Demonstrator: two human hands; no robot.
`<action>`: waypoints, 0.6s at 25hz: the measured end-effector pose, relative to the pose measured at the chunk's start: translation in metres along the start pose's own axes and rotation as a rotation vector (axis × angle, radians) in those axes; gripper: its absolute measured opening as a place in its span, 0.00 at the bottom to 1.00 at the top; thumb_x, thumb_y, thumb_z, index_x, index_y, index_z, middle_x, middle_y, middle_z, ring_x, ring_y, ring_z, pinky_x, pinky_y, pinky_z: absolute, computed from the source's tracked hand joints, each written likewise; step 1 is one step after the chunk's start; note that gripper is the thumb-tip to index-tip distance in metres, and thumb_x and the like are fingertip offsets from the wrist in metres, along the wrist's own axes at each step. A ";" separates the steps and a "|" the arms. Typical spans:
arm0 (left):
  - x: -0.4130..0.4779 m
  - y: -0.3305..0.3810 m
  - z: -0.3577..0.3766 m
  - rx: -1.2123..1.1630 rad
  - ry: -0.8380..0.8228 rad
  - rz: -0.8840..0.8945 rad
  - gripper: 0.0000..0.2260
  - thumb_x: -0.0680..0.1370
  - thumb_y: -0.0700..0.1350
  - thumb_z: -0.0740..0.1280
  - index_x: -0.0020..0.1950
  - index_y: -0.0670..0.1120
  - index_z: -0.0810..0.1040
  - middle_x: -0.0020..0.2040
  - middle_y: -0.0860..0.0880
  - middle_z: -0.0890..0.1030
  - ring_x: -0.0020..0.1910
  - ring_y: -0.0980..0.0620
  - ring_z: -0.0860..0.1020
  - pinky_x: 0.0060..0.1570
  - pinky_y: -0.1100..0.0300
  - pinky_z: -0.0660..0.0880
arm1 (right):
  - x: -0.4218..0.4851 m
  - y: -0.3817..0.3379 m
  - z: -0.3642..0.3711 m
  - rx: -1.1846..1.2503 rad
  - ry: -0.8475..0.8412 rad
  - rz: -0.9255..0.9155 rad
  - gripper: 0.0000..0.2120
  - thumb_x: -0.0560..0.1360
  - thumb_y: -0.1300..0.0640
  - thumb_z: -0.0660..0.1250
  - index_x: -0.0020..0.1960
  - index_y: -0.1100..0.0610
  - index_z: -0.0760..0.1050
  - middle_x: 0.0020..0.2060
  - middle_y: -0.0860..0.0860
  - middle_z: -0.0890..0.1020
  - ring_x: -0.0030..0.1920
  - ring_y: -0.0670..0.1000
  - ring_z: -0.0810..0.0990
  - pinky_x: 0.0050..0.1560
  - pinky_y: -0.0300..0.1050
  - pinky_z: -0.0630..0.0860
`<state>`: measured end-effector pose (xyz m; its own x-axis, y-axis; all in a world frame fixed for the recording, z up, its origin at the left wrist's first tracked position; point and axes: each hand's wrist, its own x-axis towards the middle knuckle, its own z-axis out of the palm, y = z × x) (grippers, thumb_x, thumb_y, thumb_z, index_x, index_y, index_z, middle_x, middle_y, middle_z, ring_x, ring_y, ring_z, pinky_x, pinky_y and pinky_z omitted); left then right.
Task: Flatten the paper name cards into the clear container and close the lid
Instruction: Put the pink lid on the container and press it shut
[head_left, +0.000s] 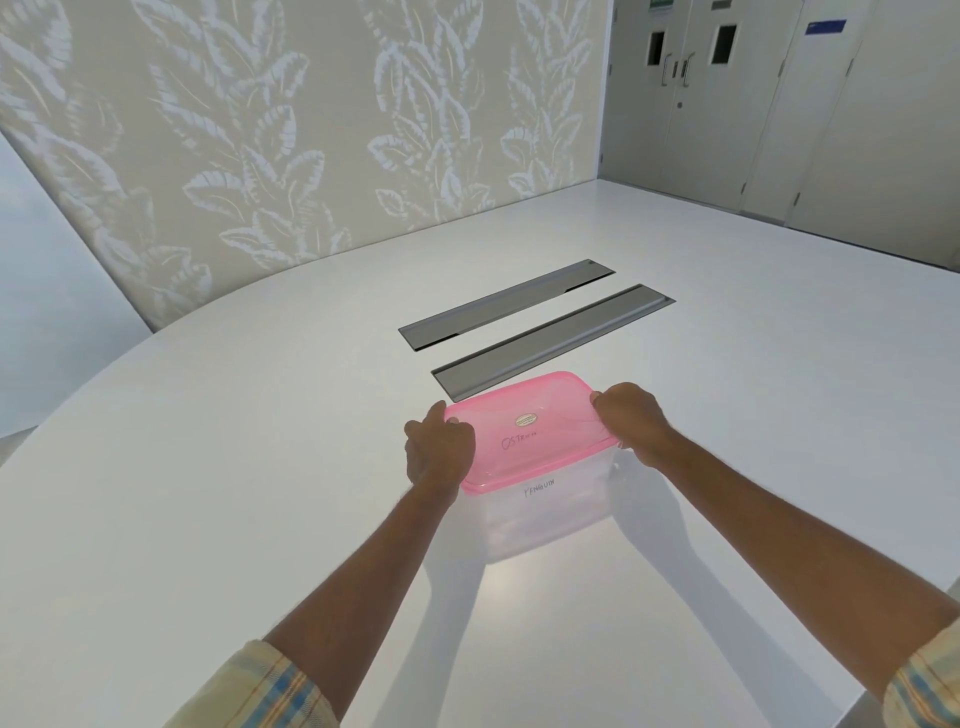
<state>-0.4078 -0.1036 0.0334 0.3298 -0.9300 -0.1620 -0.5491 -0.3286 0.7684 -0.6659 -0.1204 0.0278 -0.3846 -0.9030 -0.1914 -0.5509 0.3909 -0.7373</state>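
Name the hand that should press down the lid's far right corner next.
Right, likely: the right hand curls its fingers over that corner of the pink lid, while the left hand grips the opposite end, on the clear container.

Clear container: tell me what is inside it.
Through the pink lid and the wall of the clear container, handwritten paper name cards show, one reading PENGUIN. Their count is hidden.

translucent pink lid (530, 431), clear container (545, 525), white table (234, 467) with two grey cable hatches (550, 340); beige wallpaper (260, 130) printed with pale leaves; cream sleeves (270, 691) checked in blue and orange.
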 end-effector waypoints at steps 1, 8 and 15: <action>-0.002 0.001 0.002 0.044 0.019 0.022 0.23 0.84 0.46 0.57 0.78 0.58 0.73 0.69 0.42 0.71 0.66 0.38 0.77 0.65 0.45 0.77 | -0.001 0.000 0.001 0.010 -0.002 0.014 0.10 0.78 0.52 0.60 0.42 0.57 0.71 0.41 0.56 0.79 0.37 0.58 0.77 0.42 0.50 0.75; -0.002 -0.006 0.019 0.234 0.122 0.135 0.19 0.86 0.46 0.56 0.76 0.54 0.73 0.62 0.40 0.72 0.56 0.34 0.81 0.49 0.49 0.72 | -0.006 0.013 0.008 0.002 0.019 0.086 0.32 0.80 0.27 0.53 0.57 0.55 0.76 0.46 0.50 0.79 0.43 0.53 0.78 0.40 0.52 0.83; -0.001 -0.010 0.023 0.264 0.102 0.111 0.17 0.87 0.48 0.53 0.74 0.54 0.70 0.59 0.40 0.71 0.44 0.37 0.75 0.45 0.50 0.69 | -0.007 0.016 0.007 0.037 -0.003 0.013 0.30 0.81 0.29 0.55 0.49 0.55 0.76 0.47 0.54 0.80 0.44 0.56 0.79 0.32 0.49 0.80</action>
<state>-0.4202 -0.1031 0.0117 0.3244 -0.9459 -0.0126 -0.7626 -0.2693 0.5881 -0.6673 -0.1093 0.0123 -0.3890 -0.8986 -0.2031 -0.5179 0.3956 -0.7585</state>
